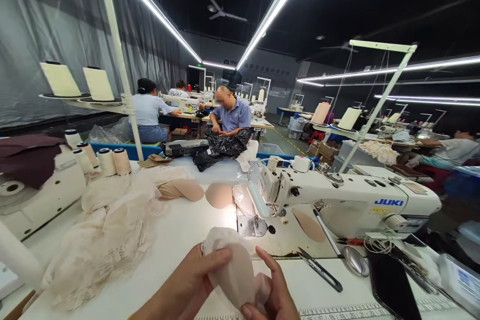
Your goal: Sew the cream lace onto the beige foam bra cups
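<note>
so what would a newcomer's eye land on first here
Probably the pale fabric piece at bottom centre, held in the left hand and right hand. Next might come the white JUKI sewing machine, just beyond and to the right, and the heap of cream lace at left. Overhead, bright tube lights run toward the back.

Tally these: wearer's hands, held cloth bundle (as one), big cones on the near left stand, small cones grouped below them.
Left hand and right hand: 2
Cloth bundle: 1
Big cones: 2
Small cones visible: 5
Total: 10
</note>
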Motion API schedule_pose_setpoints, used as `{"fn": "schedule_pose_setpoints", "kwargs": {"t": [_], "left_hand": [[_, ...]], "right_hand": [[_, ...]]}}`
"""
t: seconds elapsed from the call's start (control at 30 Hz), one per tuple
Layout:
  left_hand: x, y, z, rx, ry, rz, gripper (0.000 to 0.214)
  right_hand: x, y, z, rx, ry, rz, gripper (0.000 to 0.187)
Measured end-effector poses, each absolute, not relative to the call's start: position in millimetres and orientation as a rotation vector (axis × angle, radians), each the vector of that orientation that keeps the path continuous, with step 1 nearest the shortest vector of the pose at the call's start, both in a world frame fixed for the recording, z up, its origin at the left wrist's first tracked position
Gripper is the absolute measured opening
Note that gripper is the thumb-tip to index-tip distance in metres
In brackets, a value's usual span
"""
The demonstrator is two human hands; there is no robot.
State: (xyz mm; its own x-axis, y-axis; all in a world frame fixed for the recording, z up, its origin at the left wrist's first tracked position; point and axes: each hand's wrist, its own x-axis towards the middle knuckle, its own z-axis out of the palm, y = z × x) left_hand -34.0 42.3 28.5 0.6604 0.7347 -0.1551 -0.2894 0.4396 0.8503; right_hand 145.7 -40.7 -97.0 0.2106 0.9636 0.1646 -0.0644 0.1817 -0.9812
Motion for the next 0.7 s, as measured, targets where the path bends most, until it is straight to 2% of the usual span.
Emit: {"fn": "schedule_pose_setpoints", "kwargs": {"t": [0.07,0.1,0.13,0.23,0.3,0.4,0.57,0.7], "left_hand": [[-40.9,49.9,47.1,1.297,0.447,0.454,0.032],[-41.5,55.0,54.2,1.535,0.401,0.341,0.023],[-39.6,61.3,58.6,1.788,0.346,0.248,0.013],[-18.2,85.9,54.0,2.441,0.085,0.165,0.021],[2.4,104.5,41.5,2.656,-0.039,0.168,0.023],[25.0,126.1,25.7,2.717,-0.048,0.13,0.026],[28.5,133.0,23.5,2.699,0.036,0.096,0.023],[24.7,130.6,23.4,2.721,0.042,0.135,0.021]], "right_hand": [[172.0,-31.5,-86.7,-1.138,-1.396,0.748,0.05],[185.6,-24.4,-77.9,-1.14,-1.604,0.564,0.028],[198.4,-15.7,-67.8,-1.119,-1.821,0.345,0.015],[228.1,17.2,-41.5,-1.112,-2.261,-0.221,0.031],[239.5,38.8,-35.7,-1.114,-2.363,-0.387,0.026],[249.4,56.3,-41.0,-1.147,-2.351,-0.383,0.022],[257.7,43.9,-38.2,-1.173,-2.278,-0.078,0.035],[258.1,37.9,-30.4,-1.246,-2.274,-0.017,0.032]]}}
